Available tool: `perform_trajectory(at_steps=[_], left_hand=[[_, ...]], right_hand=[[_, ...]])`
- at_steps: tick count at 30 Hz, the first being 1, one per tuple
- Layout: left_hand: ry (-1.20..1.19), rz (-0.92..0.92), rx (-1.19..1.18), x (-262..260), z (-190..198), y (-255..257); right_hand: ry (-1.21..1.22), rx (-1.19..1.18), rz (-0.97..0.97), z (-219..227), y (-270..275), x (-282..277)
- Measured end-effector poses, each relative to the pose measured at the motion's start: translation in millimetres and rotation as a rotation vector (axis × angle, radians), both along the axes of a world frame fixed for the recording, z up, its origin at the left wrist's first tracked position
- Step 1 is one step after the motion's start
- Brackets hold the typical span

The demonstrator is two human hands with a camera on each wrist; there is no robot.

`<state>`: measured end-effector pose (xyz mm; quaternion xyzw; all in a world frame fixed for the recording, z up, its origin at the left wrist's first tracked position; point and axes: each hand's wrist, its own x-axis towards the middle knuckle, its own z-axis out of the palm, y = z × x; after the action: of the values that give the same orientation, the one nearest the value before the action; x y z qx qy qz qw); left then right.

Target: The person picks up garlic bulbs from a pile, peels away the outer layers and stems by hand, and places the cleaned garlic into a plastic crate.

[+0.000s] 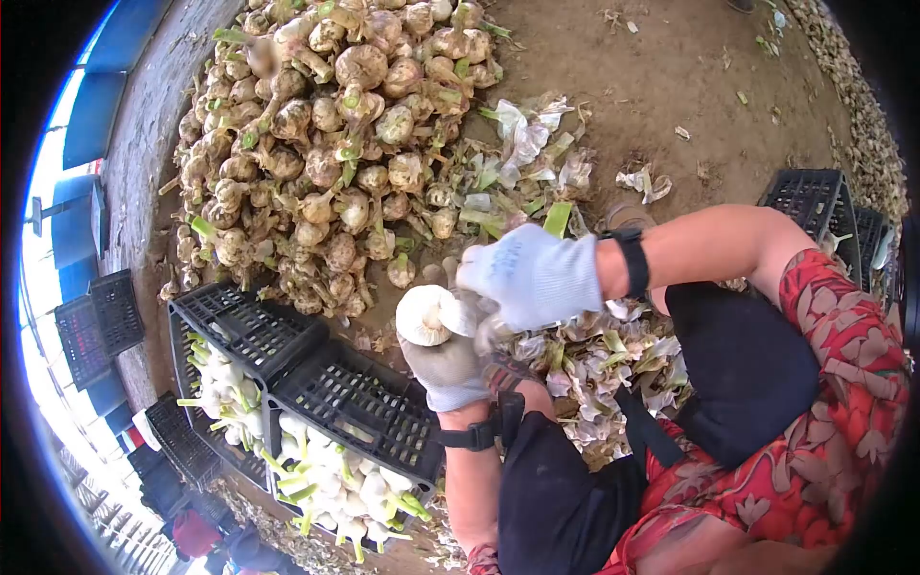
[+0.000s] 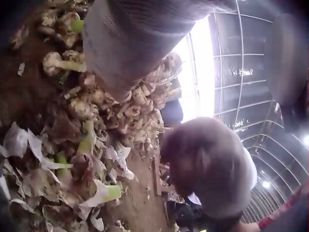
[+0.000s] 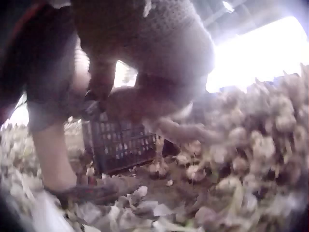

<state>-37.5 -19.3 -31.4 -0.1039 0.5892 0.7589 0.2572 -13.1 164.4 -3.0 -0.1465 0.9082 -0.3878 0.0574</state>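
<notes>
My left hand (image 1: 446,369), in a soiled pale work glove, grips a white garlic bulb (image 1: 422,316) from below, with the bulb's round face turned up. Beside it, in a pale glove with a knit cuff, my right hand (image 1: 527,276) has its fingers curled at a loose flap of white garlic skin (image 1: 458,314) on the bulb's side. Its lower fingers are blurred, and partly hidden behind the glove. In the right wrist view a dark, blurred glove (image 3: 159,58) fills the top. The left wrist view shows a glove (image 2: 130,43) close up.
Unpeeled garlic (image 1: 326,163) is heaped at the upper left. Black crates (image 1: 359,407) with peeled white garlic (image 1: 335,489) stand at the lower left. Shed skins (image 1: 604,374) lie between the person's legs, and more skins (image 1: 522,139) lie beside the heap. Another black crate (image 1: 810,199) stands right.
</notes>
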Motion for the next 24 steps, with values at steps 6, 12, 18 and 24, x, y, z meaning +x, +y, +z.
perform_trajectory(at_steps=[6,12,18,24], left_hand=[[-0.242,0.139,0.293,0.5,1.2,5.8],[-0.586,0.516,0.828,-20.6,-9.6,-9.2],[-0.274,0.573,0.587,-7.3,28.3,-30.4],[-0.411,0.362,0.494,13.9,41.8,-31.0]], right_hand=[[0.069,-0.195,0.129,-0.5,-15.1,1.3],[-0.562,-0.897,0.78,43.8,-19.9,40.2],[0.087,-0.059,0.001,50.0,-30.6,2.8],[0.351,-0.158,0.156,35.2,-48.6,-2.2]])
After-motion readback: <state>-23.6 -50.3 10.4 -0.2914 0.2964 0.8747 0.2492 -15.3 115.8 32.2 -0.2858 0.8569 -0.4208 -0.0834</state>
